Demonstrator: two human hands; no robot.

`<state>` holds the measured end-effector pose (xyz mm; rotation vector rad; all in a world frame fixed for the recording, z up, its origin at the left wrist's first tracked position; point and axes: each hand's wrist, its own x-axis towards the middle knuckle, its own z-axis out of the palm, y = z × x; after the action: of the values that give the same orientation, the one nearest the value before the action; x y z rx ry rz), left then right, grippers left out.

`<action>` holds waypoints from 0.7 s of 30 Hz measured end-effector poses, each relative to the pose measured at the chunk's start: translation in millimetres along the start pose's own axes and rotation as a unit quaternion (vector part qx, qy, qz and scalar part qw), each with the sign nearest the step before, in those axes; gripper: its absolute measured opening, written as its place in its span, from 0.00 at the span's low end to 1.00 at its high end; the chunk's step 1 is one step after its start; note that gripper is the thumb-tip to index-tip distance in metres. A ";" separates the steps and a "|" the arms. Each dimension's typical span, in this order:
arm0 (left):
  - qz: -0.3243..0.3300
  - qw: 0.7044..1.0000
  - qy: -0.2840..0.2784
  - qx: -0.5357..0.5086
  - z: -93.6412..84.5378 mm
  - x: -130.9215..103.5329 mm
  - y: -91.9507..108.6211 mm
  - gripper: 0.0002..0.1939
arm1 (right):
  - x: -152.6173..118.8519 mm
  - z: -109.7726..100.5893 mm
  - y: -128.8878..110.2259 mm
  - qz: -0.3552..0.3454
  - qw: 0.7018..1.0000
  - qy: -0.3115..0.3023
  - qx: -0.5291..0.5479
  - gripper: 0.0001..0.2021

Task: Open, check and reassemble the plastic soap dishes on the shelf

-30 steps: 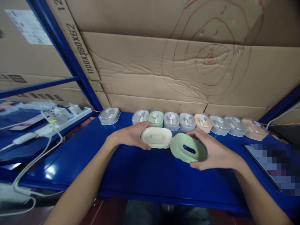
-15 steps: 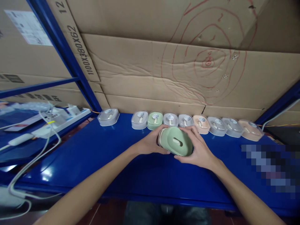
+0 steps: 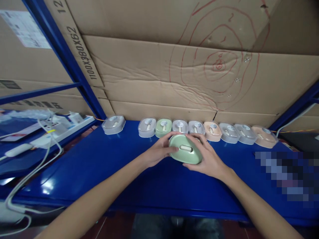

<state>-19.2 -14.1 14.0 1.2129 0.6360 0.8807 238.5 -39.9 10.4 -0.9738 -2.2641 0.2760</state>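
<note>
Between my two hands, above the blue table [image 3: 119, 189], is a light green rounded box [image 3: 186, 158] with a pale bar set in an oval recess on its top. My left hand [image 3: 159, 152] grips its left side, the thumb lying on the top near the bar. Around the right side curls my right hand [image 3: 210, 156], with fingers over the far edge and the thumb at the near lower edge. The box's underside is hidden. Just behind stand similar boxes under clear covers, among them a green one [image 3: 163, 128] and a peach one [image 3: 212, 131].
Several more covered boxes line the back edge, with a grey box [image 3: 113, 125] apart at the left and a peach box [image 3: 264, 136] at the right. Behind rises a cardboard sheet [image 3: 139, 66] with red rings. A power strip [image 3: 72, 127] and white cables lie left.
The green box has turned in my hands and its top lies differently. My left thumb has moved from the near side onto the top. The view has shifted slightly.
</note>
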 end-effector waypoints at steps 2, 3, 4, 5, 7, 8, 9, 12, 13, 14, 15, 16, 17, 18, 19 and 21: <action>0.005 1.000 0.015 0.001 -0.8 1.0 1.7 0.37 | 0.1 0.6 0.9 -0.006 1.000 0.011 0.004 0.52; 0.007 1.000 0.020 0.003 -1.5 1.5 2.2 0.37 | 0.4 0.6 1.0 -0.003 1.000 0.022 0.013 0.52; 0.008 1.000 0.024 0.006 -2.3 1.9 2.7 0.37 | 0.8 0.4 1.1 0.009 0.999 0.037 0.030 0.51; 0.007 1.000 0.025 0.007 -3.1 2.1 3.2 0.35 | 1.4 0.1 1.1 0.027 0.996 0.058 0.057 0.48; 0.008 1.000 0.022 0.005 -3.8 2.2 4.3 0.32 | 3.0 -0.7 1.7 0.083 0.982 0.093 0.139 0.39; 0.011 1.000 0.018 0.004 -3.7 2.1 4.9 0.31 | 3.9 -1.1 2.2 0.113 0.971 0.096 0.187 0.34; 0.015 1.000 0.015 0.003 -3.4 2.0 5.4 0.29 | 4.8 -1.4 2.9 0.140 0.959 0.087 0.232 0.29; 0.025 1.000 0.008 0.003 -1.6 2.1 6.0 0.27 | 6.8 -1.7 5.1 0.188 0.931 0.045 0.310 0.24; 0.027 1.000 0.006 0.002 -1.2 2.4 5.8 0.26 | 7.2 -1.6 5.5 0.195 0.926 0.042 0.319 0.24; 0.028 1.000 0.006 0.000 -1.0 2.8 5.4 0.25 | 7.5 -1.5 5.7 0.200 0.924 0.045 0.324 0.24; 0.028 1.000 0.005 -0.001 -1.0 3.2 5.0 0.25 | 7.7 -1.4 5.6 0.202 0.922 0.048 0.327 0.24; 0.028 1.000 0.005 -0.002 -1.2 3.6 4.5 0.25 | 7.8 -1.2 5.3 0.203 0.921 0.051 0.328 0.24; 0.026 1.000 0.005 -0.001 -1.6 3.9 4.1 0.24 | 7.9 -0.9 4.8 0.205 0.920 0.051 0.330 0.24; 0.023 1.000 0.006 0.001 -2.0 4.1 3.8 0.23 | 8.0 -0.5 4.2 0.206 0.919 0.050 0.332 0.24; 0.017 1.000 0.006 0.003 -2.3 4.1 3.6 0.22 | 8.1 0.0 3.6 0.207 0.918 0.048 0.334 0.24; 0.006 1.000 0.008 0.006 -2.6 3.9 4.0 0.21 | 7.8 0.8 2.9 0.206 0.918 0.046 0.335 0.24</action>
<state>-20.2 -9.1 17.4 1.2222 0.6483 0.8982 235.6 -32.2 12.3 -1.0302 -1.6540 1.0817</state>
